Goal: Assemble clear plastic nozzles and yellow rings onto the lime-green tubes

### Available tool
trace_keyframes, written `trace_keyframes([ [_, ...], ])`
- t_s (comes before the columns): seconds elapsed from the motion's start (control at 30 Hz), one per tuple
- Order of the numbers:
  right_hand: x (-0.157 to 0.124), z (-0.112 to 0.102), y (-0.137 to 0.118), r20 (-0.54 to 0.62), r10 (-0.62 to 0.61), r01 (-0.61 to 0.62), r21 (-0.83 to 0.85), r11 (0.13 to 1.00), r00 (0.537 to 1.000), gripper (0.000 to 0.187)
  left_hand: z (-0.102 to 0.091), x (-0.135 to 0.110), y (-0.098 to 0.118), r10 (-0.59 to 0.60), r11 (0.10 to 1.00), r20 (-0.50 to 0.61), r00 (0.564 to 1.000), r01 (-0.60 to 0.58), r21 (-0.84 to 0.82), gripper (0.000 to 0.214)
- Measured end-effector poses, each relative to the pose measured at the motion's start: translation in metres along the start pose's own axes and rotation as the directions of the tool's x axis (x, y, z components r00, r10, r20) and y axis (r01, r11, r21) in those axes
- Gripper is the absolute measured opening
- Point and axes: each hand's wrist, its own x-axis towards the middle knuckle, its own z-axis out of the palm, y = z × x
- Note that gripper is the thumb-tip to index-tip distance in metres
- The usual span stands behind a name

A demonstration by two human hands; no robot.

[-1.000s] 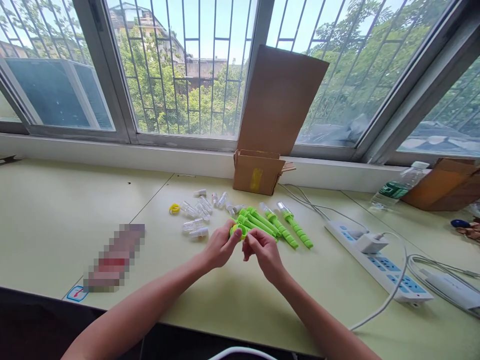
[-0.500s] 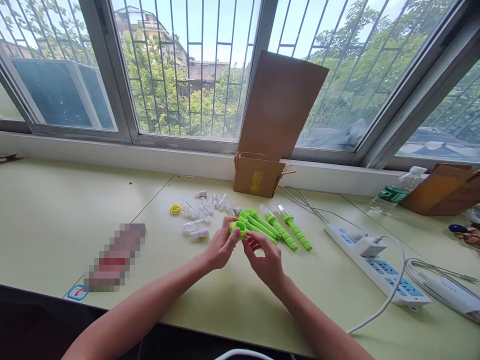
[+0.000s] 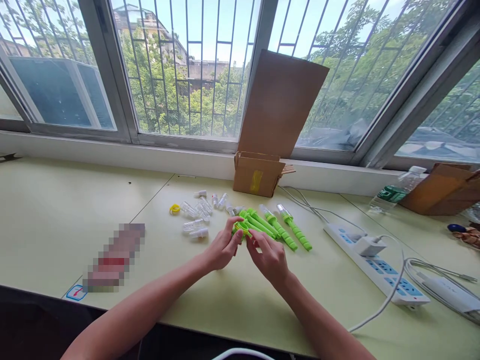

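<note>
My left hand (image 3: 223, 248) holds a short green plastic piece (image 3: 241, 227) with a round open mouth and a yellow ring at its rim. The fingers and thumb of my right hand (image 3: 269, 256) are closed together at the right side of that piece. Just behind my hands lie several green plastic tubes (image 3: 262, 225) with ribbed ends. Two green stems with clear caps (image 3: 295, 229) rest to their right. On the left are several clear plastic caps (image 3: 193, 210), a white-tipped clear cap (image 3: 198, 233) and some yellow rings (image 3: 174, 209).
A cardboard box (image 3: 257, 175) with a raised flap stands against the window ledge. To the right are a white power strip (image 3: 378, 270) with cables, a plastic bottle (image 3: 397, 190) and another cardboard box (image 3: 442, 190). A blurred-out object (image 3: 114, 257) lies at left.
The green piece has tilted in my left hand, and my left index finger has lifted over its top. My right fingers have moved in against its side.
</note>
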Motion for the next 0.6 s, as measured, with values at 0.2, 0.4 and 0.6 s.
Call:
trace_keyframes([
  [0.2, -0.0039, 0.0049, 0.0000, 0.045, 0.025, -0.025, 0.017, 1.000, 0.999, 0.024, -0.0004, 0.0003, 0.0036, -0.049, 0.998, 0.021, 0.999, 0.049, 0.034, 0.041],
  [0.4, -0.0014, 0.0039, -0.0040, 0.060, 0.003, 0.001, -0.065, 0.998, 0.998, 0.021, -0.0011, -0.0003, 0.0062, -0.055, 0.995, 0.012, 0.998, 0.054, 0.088, 0.042],
  [0.6, 0.0026, 0.0016, -0.0082, 0.104, -0.060, 0.080, -0.202, 0.976, 0.993, 0.022, -0.0003, -0.0002, 0.0046, -0.073, 0.991, 0.013, 0.997, 0.071, 0.114, 0.041],
])
